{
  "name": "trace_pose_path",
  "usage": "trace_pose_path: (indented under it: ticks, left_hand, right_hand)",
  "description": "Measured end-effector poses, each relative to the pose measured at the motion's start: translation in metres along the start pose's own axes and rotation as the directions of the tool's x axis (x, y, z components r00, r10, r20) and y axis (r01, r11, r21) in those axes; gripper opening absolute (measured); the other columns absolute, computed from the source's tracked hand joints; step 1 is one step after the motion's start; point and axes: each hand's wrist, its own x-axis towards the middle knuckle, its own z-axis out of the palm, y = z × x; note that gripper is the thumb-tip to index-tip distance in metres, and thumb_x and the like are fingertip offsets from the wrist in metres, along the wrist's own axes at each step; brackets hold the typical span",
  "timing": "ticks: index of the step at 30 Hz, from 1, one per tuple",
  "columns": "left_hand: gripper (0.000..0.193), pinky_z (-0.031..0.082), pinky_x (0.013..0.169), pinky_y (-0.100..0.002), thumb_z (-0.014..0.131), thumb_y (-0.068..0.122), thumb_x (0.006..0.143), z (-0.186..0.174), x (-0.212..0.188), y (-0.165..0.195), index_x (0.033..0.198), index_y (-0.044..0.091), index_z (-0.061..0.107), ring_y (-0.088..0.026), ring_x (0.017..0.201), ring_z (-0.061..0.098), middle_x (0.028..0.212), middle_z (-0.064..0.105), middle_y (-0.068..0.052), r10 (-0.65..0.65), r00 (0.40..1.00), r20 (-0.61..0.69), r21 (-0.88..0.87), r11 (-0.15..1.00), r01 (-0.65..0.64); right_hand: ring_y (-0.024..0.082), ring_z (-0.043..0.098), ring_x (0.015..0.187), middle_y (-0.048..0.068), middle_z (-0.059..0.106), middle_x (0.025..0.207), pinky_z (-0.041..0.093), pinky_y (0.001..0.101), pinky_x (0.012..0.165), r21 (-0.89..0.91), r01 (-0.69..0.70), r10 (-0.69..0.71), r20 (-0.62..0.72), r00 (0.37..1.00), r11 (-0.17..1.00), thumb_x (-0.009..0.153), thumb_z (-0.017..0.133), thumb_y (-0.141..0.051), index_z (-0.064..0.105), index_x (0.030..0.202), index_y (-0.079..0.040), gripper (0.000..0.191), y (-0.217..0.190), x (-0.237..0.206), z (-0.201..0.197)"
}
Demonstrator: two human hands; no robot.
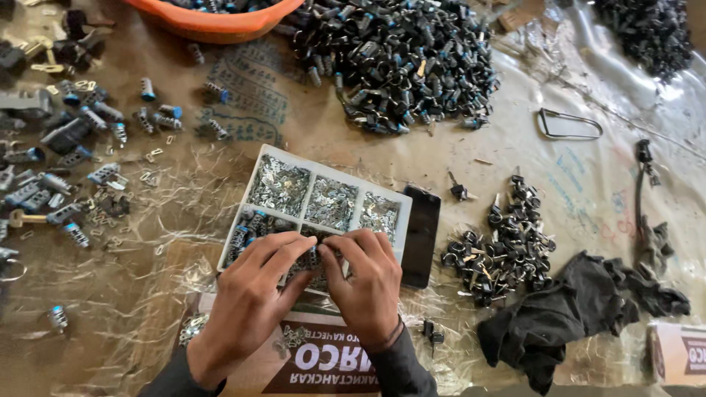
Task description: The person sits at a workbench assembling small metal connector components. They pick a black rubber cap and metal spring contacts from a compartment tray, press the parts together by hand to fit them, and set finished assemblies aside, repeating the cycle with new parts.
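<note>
Small lock cylinder (314,257), low centre of frame, pinched between fingertips of left hand (250,301) and right hand (364,283), both grasping it above a white divided tray (262,163) of tiny metal pieces. Just right of tray, a black phone (421,235). Upper centre, a large heap of black cylinders (397,59) beside an orange basin (213,26). Lower right, a black cloth (566,312) near a smaller pile of keyed locks (500,246).

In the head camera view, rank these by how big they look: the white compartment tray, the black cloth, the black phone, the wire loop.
1. Black cloth
2. White compartment tray, partly hidden by hands, so nearly tied
3. Black phone
4. Wire loop
</note>
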Motion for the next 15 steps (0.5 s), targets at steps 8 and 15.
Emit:
trace_pose_path:
  ticks: [8,15]
  left_hand:
    - [0.043,0.056,0.088,-0.04,0.08,0.012,0.08,-0.001,-0.001,-0.008,0.121,0.007,0.068,-0.032,0.107,0.068,0.118,0.069,-0.011,-0.009,0.999,-0.032,-0.057,0.998,0.007]
    - [0.042,0.056,0.088,-0.039,0.081,0.013,0.08,-0.002,0.0,-0.009,0.12,0.008,0.069,-0.031,0.106,0.069,0.116,0.069,-0.01,-0.01,0.999,-0.033,-0.073,0.997,0.008]
  right_hand:
    - [0.025,0.063,0.084,0.005,0.069,0.09,0.051,0.0358,0.075,0.01,-0.006,0.006,-0.008,1.0,1.0,0.085,0.079,-0.011,0.076,0.093,-0.008,0.01,-0.005,0.011,-0.001]
    - [0.018,0.068,0.078,0.006,0.073,0.088,0.054,0.0285,0.068,0.275,-0.221,0.219,0.041,0.975,0.935,0.083,0.078,-0.003,0.077,0.093,-0.004,0.01,-0.007,0.0,-0.007]
